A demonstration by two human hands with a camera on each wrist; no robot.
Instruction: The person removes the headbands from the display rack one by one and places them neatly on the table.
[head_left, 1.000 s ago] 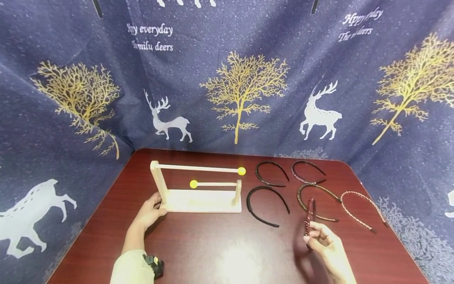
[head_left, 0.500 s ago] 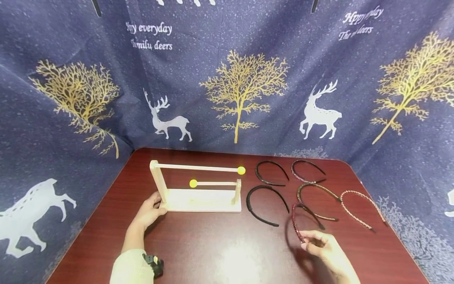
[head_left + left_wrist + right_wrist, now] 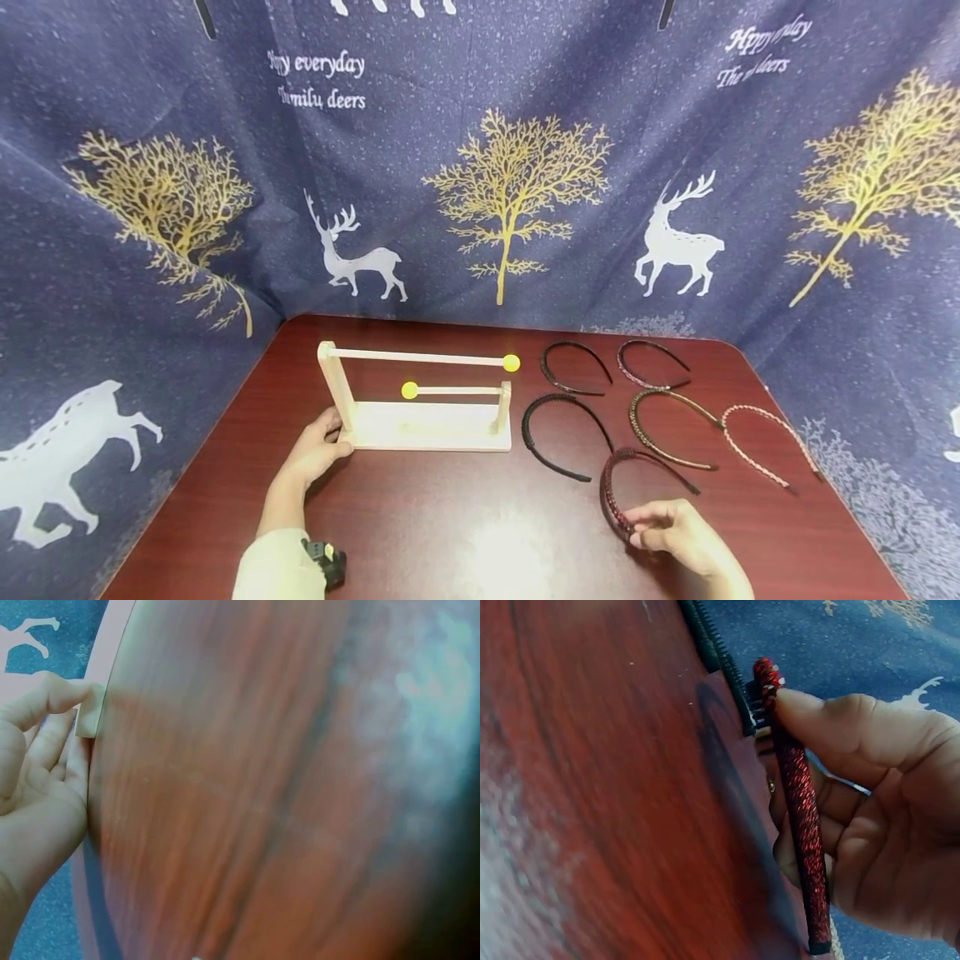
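Note:
In the head view my right hand (image 3: 678, 533) pinches a dark red sparkly headband (image 3: 609, 493) near one end, its arch tilted low over the table. The right wrist view shows the thumb and fingers on either side of the glittery red band (image 3: 801, 802). At the left, my left hand (image 3: 311, 450) grips the left end of a pale wooden two-bar rack (image 3: 431, 427) by its base. The left wrist view has the thumb on a corner of that base (image 3: 90, 712). Both bars, tipped with yellow balls, carry nothing.
Several headbands lie right of the rack: a black toothed one (image 3: 527, 433), a thin black one (image 3: 545, 367), a pink-and-dark one (image 3: 622, 362), a gold-brown one (image 3: 636, 418) and a pink braided one (image 3: 738, 446). A printed cloth (image 3: 450, 275) hangs behind the dark red table (image 3: 420, 533).
My right hand has turned the red headband from nearly edge-on to a wider arch and brought it lower, slightly towards me and to the left. The left hand and rack have stayed still.

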